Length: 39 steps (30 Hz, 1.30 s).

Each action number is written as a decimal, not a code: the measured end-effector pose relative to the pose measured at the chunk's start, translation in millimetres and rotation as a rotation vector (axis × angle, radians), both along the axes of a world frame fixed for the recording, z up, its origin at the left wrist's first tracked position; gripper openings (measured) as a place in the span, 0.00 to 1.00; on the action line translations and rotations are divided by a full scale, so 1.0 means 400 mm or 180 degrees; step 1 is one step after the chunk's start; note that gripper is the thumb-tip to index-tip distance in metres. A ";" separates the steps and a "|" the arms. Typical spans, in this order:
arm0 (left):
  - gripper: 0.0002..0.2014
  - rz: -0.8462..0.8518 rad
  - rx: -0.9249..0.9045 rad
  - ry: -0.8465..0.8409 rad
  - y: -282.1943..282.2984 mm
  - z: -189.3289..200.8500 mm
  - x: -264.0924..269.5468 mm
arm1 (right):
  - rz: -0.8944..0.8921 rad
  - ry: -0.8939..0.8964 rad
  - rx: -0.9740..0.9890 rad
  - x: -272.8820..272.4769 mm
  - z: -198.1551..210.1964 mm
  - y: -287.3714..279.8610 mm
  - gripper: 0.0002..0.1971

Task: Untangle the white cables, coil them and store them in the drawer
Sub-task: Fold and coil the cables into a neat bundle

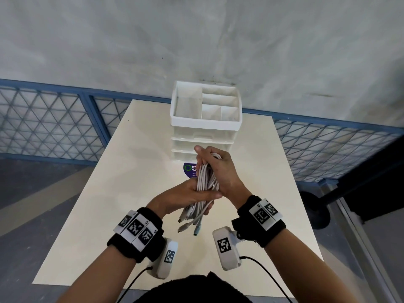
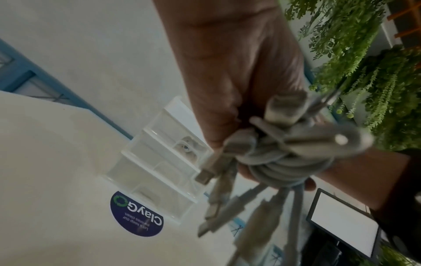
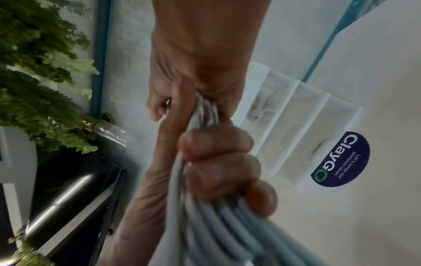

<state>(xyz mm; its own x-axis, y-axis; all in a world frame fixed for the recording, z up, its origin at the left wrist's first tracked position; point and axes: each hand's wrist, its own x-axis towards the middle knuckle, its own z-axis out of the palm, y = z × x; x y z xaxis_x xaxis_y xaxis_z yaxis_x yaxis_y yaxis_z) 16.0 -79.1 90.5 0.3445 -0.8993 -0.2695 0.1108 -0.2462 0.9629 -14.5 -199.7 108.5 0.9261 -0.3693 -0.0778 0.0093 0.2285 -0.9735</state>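
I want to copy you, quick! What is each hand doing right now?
Left hand: grips the lower part of the white cables.
Right hand: grips the bundle's top.

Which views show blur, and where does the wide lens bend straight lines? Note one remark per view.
Head view: sharp; the blue railing bows with lens distortion. Left wrist view: the cable plugs near the lens are smeared, while the sticker stays legible. Right wrist view: the white cables and the right hand are soft and dim.

head view bright, even; wrist views dim, blurred.
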 end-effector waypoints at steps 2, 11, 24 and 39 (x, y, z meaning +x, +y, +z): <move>0.09 -0.0046 0.0046 -0.0139 -0.006 0.007 -0.003 | -0.0229 -0.0061 -0.0072 0.005 -0.002 0.008 0.23; 0.05 -0.0071 0.0192 -0.0117 -0.001 0.000 -0.006 | -0.0510 -0.0092 -0.0412 0.008 -0.022 0.033 0.22; 0.13 0.2093 -0.0825 -0.0673 0.024 -0.004 0.040 | 0.1486 0.1310 -0.1482 -0.043 -0.057 -0.035 0.38; 0.10 0.0748 0.0365 -0.0331 0.012 -0.036 -0.024 | 0.0612 0.0028 -0.0484 -0.039 -0.012 0.006 0.10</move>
<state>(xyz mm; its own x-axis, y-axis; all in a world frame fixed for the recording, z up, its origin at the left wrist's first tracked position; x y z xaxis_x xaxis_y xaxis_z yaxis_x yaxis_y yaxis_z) 6.5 -74.5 76.2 0.5712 -0.7570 -0.3173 0.0799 -0.3334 0.9394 -30.3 -197.5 103.5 0.9800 -0.1944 -0.0432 -0.0289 0.0761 -0.9967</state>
